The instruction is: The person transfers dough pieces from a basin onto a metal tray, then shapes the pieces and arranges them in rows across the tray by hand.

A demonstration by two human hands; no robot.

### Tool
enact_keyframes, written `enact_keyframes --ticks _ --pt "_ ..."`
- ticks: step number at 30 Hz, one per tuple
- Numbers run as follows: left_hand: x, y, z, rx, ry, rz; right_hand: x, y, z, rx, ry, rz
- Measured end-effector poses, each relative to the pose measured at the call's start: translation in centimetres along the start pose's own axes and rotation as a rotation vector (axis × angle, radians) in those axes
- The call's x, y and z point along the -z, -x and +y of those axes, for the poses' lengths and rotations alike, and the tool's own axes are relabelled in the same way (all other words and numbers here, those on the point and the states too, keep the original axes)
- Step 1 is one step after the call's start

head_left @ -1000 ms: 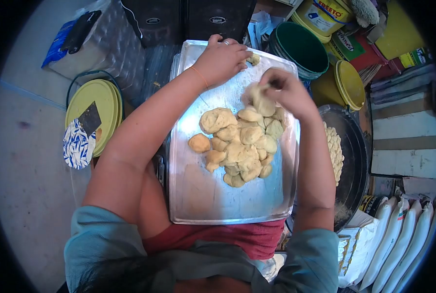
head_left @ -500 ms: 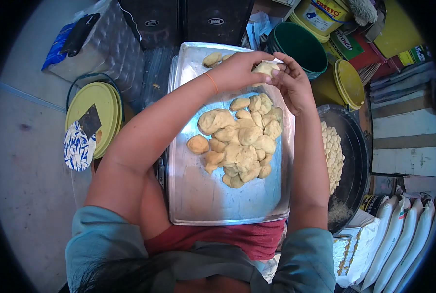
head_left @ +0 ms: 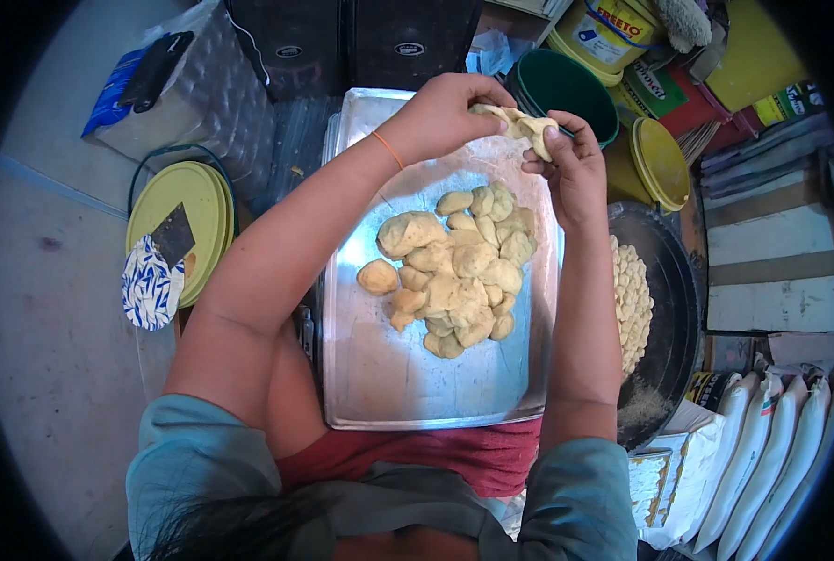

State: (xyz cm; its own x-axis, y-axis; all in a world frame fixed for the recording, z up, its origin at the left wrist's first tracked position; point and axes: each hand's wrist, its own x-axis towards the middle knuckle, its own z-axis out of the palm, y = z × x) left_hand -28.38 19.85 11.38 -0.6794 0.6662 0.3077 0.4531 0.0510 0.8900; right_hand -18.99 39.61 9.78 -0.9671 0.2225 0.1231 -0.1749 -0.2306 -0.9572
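Observation:
A stretched piece of dough (head_left: 520, 122) spans the gap between my two hands, above the far right part of a metal tray (head_left: 370, 393). My left hand (head_left: 454, 110), with an orange band at the wrist, pinches the dough's left end. The other end is gripped between the thumb and fingers of my right hand (head_left: 574, 168). Below them, a heap of pale yellow dough lumps (head_left: 464, 271) lies in the middle of the tray. One rounder, more orange lump (head_left: 378, 277) sits at the heap's left edge.
To the right stands a black round basin (head_left: 674, 309) holding many small dough pieces (head_left: 630, 309). A green bucket (head_left: 567, 93) and a yellow lidded bucket (head_left: 662, 164) are behind my right hand. At left is a yellow lid (head_left: 179, 187) with a dark scraper (head_left: 174, 234).
The dough between my hands has been drawn out longer. My left hand has shifted left and away from me. Lumps seen at the tray's far end before no longer show there.

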Motion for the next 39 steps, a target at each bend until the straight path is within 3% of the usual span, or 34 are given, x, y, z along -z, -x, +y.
enact_keyframes --ticks 4,10,14,16,18,20,21,22,24,25,28,31,34,36,38,39 --pt "-0.2 0.4 0.0 0.138 0.417 0.004 -0.7 0.4 -0.1 -0.076 -0.17 -0.057" --pt "-0.1 0.5 0.0 0.152 0.286 -0.086 -0.9 0.2 0.7 -0.031 0.268 -0.051" --pt "1.8 0.6 -0.1 0.21 0.238 -0.008 3.0 -2.1 2.0 0.032 0.101 0.234" --pt "2.7 0.5 -0.6 0.261 0.22 -0.038 3.0 -3.1 2.7 0.089 0.202 0.217" --pt "3.2 0.8 -1.2 0.262 0.116 -0.18 2.7 -4.2 4.0 0.175 0.416 0.172" --pt "3.2 0.9 -2.6 0.249 0.052 -0.353 2.9 -5.1 6.4 0.296 0.988 0.003" --pt "3.1 0.8 -2.8 0.226 -0.097 -0.421 3.0 -5.3 7.0 0.348 1.075 -0.058" --pt "3.1 0.7 -2.9 0.205 -0.225 -0.369 3.1 -5.6 7.4 0.401 1.162 -0.12" --pt "2.8 0.4 -3.0 0.159 -0.48 -0.257 3.4 -5.6 7.0 0.385 1.013 -0.075" --pt "2.5 0.5 -3.2 0.119 -0.601 -0.099 3.2 -5.5 6.5 0.375 0.939 -0.055" --pt "2.4 0.8 -4.3 -0.106 -0.806 0.035 2.0 -5.2 5.8 0.376 1.052 -0.16" --pt "2.3 1.0 -4.4 -0.183 -0.927 0.098 0.7 -5.6 6.8 0.428 1.244 -0.217" --pt "3.6 1.0 -3.1 -0.104 -0.987 0.129 0.2 -6.5 7.0 0.381 1.33 -0.27" --pt "4.9 1.3 -3.2 0.008 -0.983 0.01 0.1 -6.9 6.8 0.34 1.379 -0.266" --pt "6.0 1.5 -3.6 0.175 -0.939 -0.129 -0.3 -6.3 6.7 0.442 1.35 -0.217" --pt "6.5 1.6 -4.1 0.111 -0.857 -0.124 -0.7 -6.1 6.6 0.493 1.335 -0.195"
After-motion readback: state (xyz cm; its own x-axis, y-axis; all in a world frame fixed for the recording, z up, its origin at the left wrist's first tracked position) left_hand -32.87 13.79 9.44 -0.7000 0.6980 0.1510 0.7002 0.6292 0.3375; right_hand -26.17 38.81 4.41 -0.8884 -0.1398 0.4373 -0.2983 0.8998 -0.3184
